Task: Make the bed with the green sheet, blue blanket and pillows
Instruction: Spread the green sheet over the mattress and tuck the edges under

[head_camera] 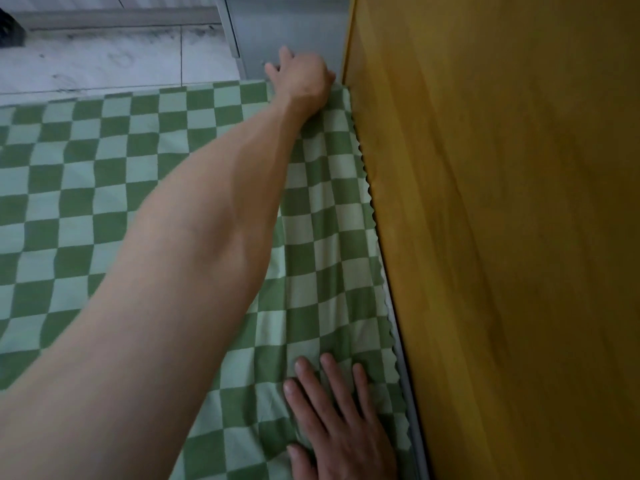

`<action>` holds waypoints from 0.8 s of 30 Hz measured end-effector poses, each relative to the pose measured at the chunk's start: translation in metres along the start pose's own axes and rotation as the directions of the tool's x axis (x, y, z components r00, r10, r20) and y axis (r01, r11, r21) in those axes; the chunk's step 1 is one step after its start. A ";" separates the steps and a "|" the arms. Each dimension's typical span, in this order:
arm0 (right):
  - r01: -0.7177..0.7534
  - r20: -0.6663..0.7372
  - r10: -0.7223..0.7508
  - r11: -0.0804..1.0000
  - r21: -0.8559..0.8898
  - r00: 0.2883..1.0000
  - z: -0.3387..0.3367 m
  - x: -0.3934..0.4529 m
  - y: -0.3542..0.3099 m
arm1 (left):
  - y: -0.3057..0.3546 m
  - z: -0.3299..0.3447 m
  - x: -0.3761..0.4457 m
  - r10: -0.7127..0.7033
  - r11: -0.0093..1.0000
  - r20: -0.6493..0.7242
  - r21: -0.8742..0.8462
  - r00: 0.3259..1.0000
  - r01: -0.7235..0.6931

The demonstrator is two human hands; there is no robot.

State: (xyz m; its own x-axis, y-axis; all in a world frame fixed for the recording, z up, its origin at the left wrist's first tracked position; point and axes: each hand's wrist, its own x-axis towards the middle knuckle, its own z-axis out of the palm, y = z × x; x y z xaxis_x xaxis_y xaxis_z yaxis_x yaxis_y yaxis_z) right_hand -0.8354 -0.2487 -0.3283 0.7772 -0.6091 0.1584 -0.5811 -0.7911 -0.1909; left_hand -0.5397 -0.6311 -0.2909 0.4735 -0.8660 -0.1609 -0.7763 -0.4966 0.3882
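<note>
The green checkered sheet [104, 202] covers the bed across the left and middle of the view. Its scalloped edge runs along the wooden board on the right. My left hand [303, 76] reaches to the far corner of the sheet and is closed on the fabric there. My right hand [337, 420] lies flat on the sheet near the bottom, fingers spread, pressing wrinkled fabric close to the scalloped edge. No blue blanket or pillows are in view.
A tall yellow wooden board [502, 220] stands along the right side of the bed. A grey cabinet [284, 26] stands beyond the far corner. White tiled floor [104, 60] lies past the far edge of the bed.
</note>
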 end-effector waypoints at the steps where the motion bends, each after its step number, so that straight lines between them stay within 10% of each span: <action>1: -0.008 0.010 0.008 1.000 0.008 1.000 0.000 -0.001 -0.001 | 0.002 0.005 -0.002 -0.023 0.999 -0.046 -0.037 0.999 0.021; 14: -0.028 0.058 0.022 0.994 0.109 0.998 0.006 -0.005 -0.002 | 0.003 0.002 -0.033 0.093 0.994 -0.054 -0.059 0.994 -0.097; 19: -0.016 0.072 0.010 0.997 0.072 0.997 0.009 -0.006 0.000 | -0.046 -0.015 -0.172 0.210 0.978 -0.114 0.019 0.971 -0.209; 24: 0.005 0.063 -0.007 0.999 0.042 0.998 0.011 -0.007 0.003 | -0.143 -0.010 -0.410 -0.018 0.999 -0.168 0.045 0.986 0.026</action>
State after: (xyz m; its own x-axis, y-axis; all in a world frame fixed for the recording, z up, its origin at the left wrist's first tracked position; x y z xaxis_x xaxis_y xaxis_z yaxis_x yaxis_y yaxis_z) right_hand -0.8398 -0.2463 -0.3401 0.7950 -0.5986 0.0988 -0.5668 -0.7909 -0.2308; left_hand -0.6182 -0.2042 -0.2711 0.5505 -0.8347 -0.0134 -0.7819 -0.5211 0.3422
